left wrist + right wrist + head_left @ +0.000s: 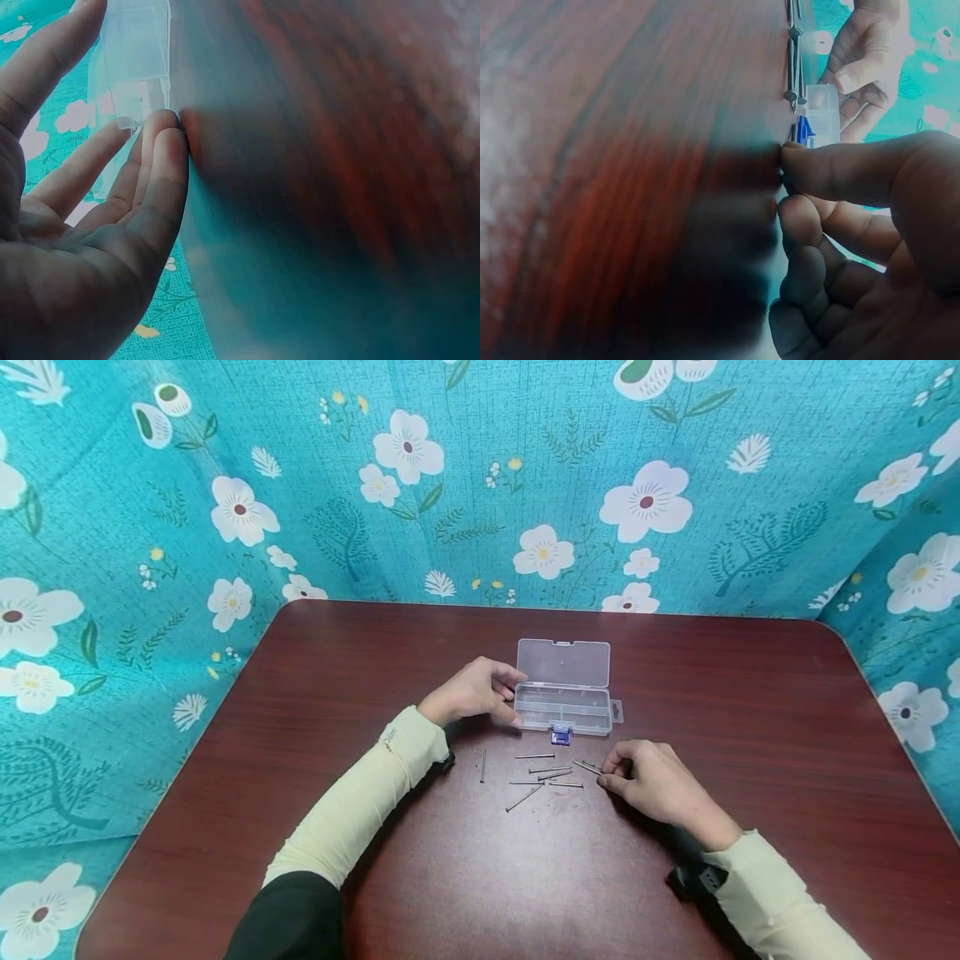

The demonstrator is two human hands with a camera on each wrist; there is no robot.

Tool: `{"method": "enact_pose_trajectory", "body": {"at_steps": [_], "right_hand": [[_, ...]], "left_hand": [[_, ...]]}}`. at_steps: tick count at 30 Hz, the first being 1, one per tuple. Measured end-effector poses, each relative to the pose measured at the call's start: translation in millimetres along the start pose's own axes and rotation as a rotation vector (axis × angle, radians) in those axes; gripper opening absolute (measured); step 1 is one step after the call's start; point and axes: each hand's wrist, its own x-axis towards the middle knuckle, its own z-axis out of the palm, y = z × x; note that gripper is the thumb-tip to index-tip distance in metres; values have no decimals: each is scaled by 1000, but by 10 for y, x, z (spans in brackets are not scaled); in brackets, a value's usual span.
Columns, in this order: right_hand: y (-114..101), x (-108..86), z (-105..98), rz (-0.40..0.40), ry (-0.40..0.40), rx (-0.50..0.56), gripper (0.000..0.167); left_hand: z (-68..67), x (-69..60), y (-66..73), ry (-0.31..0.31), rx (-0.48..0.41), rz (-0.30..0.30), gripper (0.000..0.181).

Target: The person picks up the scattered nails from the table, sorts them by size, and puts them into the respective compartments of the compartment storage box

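Observation:
A clear plastic compartment box (564, 720) stands with its lid (564, 663) raised at the back and a blue latch (560, 736) at the front. My left hand (474, 692) holds the box's left end, thumb at the front corner and fingers toward the back corner. In the left wrist view, fingertips of the left hand (142, 180) touch the clear plastic. To the right of the loose nails, my right hand (656, 782) pinches a nail (586, 767) near one end, low over the table. The right wrist view hides most of that nail behind the thumb.
Several metal nails (535, 756) lie scattered on the dark red-brown table (360, 652) in front of the box. One nail (483, 766) lies apart at the left, beside my left wrist. A blue flowered cloth (465, 485) hangs behind the table.

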Motion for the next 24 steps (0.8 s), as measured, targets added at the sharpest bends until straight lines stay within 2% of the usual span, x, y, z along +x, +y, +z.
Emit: {"method": "enact_pose_trajectory", "body": {"at_steps": [7,14,18,24], "right_hand": [[-9,23,3,2,-52,-29,11],[-35,24,-85,-19,-69,2,12],[-29,33,-140,-1,-56,65,12],[9,57,-181,19,-19,222,9]], "left_hand": [[-9,-10,47,-8,44,-16,71],[-10,-18,68,-17,75,-29,73],[-2,-30,69,-12,70,-48,73],[7,-28,57,-5,51,-66,74]]}}
